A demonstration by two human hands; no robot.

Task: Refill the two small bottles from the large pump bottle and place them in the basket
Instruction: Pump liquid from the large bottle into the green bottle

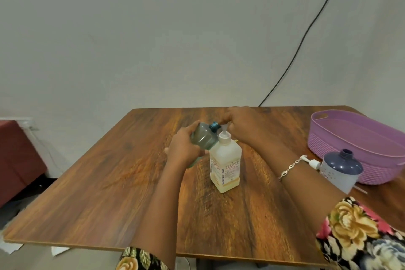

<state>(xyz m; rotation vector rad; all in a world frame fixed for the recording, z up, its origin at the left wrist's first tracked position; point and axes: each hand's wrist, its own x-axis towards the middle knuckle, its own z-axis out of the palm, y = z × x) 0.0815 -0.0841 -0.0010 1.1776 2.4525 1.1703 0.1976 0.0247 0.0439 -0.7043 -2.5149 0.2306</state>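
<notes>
The large white pump bottle (225, 160) stands upright in the middle of the wooden table (109, 182). My left hand (183, 149) grips a small teal-grey bottle (205, 137), tilted with its open neck next to the pump nozzle. My right hand (241, 124) rests on top of the pump head, fingers curled over it. A second small bottle (340, 167), blue-grey with an open neck, stands at the right beside the purple basket (359, 138). A white pump cap (310, 161) lies next to it.
The purple basket sits at the table's right edge. A black cable (306, 35) runs down the wall behind the table. A dark red seat (17, 155) stands at the left, below table height. Papers lie on the floor near the table's front left corner.
</notes>
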